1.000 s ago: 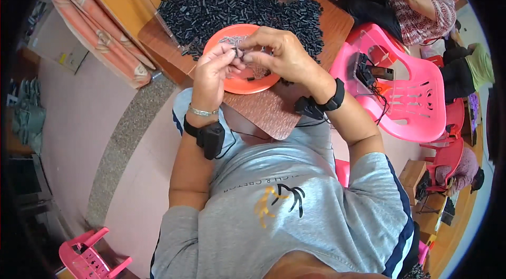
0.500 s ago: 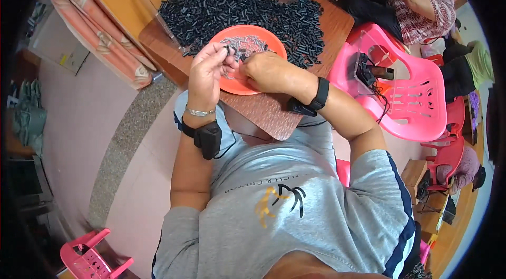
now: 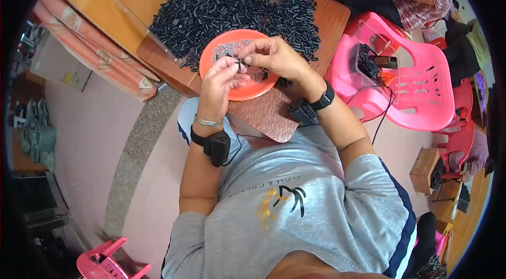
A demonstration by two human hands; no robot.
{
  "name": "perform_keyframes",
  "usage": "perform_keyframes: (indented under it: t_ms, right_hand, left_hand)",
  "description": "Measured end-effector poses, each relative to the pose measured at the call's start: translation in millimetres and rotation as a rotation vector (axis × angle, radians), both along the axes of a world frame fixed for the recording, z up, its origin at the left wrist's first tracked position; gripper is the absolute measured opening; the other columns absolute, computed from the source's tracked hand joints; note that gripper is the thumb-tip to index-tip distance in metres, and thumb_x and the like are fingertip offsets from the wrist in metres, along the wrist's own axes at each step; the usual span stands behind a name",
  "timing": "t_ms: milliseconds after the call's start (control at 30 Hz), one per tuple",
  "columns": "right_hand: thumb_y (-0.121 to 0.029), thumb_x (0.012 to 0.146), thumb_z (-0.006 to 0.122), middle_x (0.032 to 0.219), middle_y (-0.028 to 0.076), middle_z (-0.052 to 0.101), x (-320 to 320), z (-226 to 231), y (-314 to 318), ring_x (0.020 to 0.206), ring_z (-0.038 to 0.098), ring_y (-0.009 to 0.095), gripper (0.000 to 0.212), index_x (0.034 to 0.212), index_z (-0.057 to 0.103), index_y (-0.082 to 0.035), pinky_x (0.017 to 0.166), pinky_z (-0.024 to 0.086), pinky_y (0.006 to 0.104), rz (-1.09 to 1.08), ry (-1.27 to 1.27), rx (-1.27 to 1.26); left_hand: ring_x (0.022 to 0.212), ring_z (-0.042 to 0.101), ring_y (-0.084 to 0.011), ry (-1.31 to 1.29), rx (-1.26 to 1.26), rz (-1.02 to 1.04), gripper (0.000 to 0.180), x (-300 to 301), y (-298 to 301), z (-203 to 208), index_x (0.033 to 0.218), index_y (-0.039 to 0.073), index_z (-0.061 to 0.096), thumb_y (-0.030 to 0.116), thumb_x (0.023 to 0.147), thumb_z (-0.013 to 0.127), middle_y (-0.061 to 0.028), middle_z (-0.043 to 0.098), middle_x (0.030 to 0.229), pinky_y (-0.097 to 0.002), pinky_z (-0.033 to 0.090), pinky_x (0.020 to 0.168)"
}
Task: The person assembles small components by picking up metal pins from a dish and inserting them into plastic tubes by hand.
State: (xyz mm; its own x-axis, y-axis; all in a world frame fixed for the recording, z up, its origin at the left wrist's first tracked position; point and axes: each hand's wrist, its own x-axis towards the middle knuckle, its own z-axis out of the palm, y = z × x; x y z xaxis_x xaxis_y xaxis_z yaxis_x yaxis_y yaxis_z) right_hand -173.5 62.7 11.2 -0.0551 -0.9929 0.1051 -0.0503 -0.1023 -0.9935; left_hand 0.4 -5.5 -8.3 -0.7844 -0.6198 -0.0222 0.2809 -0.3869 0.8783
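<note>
Head view: left hand [image 3: 217, 79], fingers pinching one small black piece [image 3: 240, 65]; right hand [image 3: 282, 61], fingertips against it, grip indeterminable; beneath, round orange plastic bowl [image 3: 254, 92] of slender silvery pieces [image 3: 230, 48]; beyond, heaped short black cylinders [image 3: 221, 12], brown wood-grain bench [image 3: 270, 122]; rightward, pink plastic chair [image 3: 440, 97].

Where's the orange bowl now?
Head view, upper middle, slightly left: the orange bowl sits on the table, at the near edge of the black pile, beneath the left hand and right hand.

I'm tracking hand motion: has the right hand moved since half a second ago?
Yes: against the orange bowl, the right hand sits farther up the picture.
</note>
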Motion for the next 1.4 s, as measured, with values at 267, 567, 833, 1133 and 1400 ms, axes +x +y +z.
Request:
perform_keyframes:
  t_ms: [267, 567, 833, 1133, 1400]
  right_hand:
    - [-0.005, 0.085, 0.061, 0.088, 0.002, 0.065, 17, -7, 26, 0.080, 0.059, 0.008, 0.013, 0.097, 0.065, 0.000, 0.074, 0.048, 0.0227, -0.143, -0.074, -0.135]
    - [-0.006, 0.084, 0.063, 0.089, 0.003, 0.063, 10, -18, 40, 0.084, 0.058, 0.011, 0.014, 0.095, 0.066, 0.001, 0.079, 0.046, 0.0253, -0.147, -0.103, -0.188]
    - [-0.007, 0.085, 0.061, 0.086, 0.004, 0.066, 9, -23, 40, 0.079, 0.059, 0.009, 0.015, 0.096, 0.064, 0.002, 0.075, 0.048, 0.0240, -0.118, -0.241, -0.195]
    - [-0.008, 0.087, 0.059, 0.084, 0.004, 0.065, 6, -24, 40, 0.078, 0.058, 0.009, 0.015, 0.097, 0.064, 0.003, 0.074, 0.048, 0.0245, -0.104, -0.143, -0.235]
    - [-0.011, 0.088, 0.060, 0.084, 0.003, 0.064, 4, -24, 41, 0.079, 0.058, 0.009, 0.015, 0.095, 0.065, 0.001, 0.076, 0.047, 0.0249, -0.086, -0.135, -0.217]
  left_hand:
    - [0.079, 0.061, -0.0178, 0.102, 0.041, -0.072, 0.014, -5, 8, 1, 0.093, 0.001, 0.053, 0.013, 0.091, 0.046, -0.0079, 0.060, 0.088, -0.0267, 0.048, 0.072]
    - [0.077, 0.060, -0.0174, 0.138, -0.005, -0.160, 0.016, -10, 11, -1, 0.093, 0.000, 0.054, 0.016, 0.090, 0.049, -0.0120, 0.062, 0.087, -0.0275, 0.048, 0.073]
    - [0.077, 0.061, -0.0193, 0.153, 0.028, -0.190, 0.017, -10, 14, 2, 0.093, 0.000, 0.053, 0.017, 0.090, 0.050, -0.0135, 0.062, 0.088, -0.0287, 0.048, 0.074]
    - [0.077, 0.060, -0.0201, 0.180, 0.075, -0.236, 0.018, -10, 10, -6, 0.093, 0.001, 0.053, 0.019, 0.089, 0.051, -0.0120, 0.061, 0.087, -0.0292, 0.048, 0.074]
    - [0.078, 0.059, -0.0209, 0.203, 0.112, -0.257, 0.019, -11, 12, -7, 0.094, 0.001, 0.053, 0.020, 0.089, 0.052, -0.0119, 0.060, 0.087, -0.0309, 0.047, 0.075]
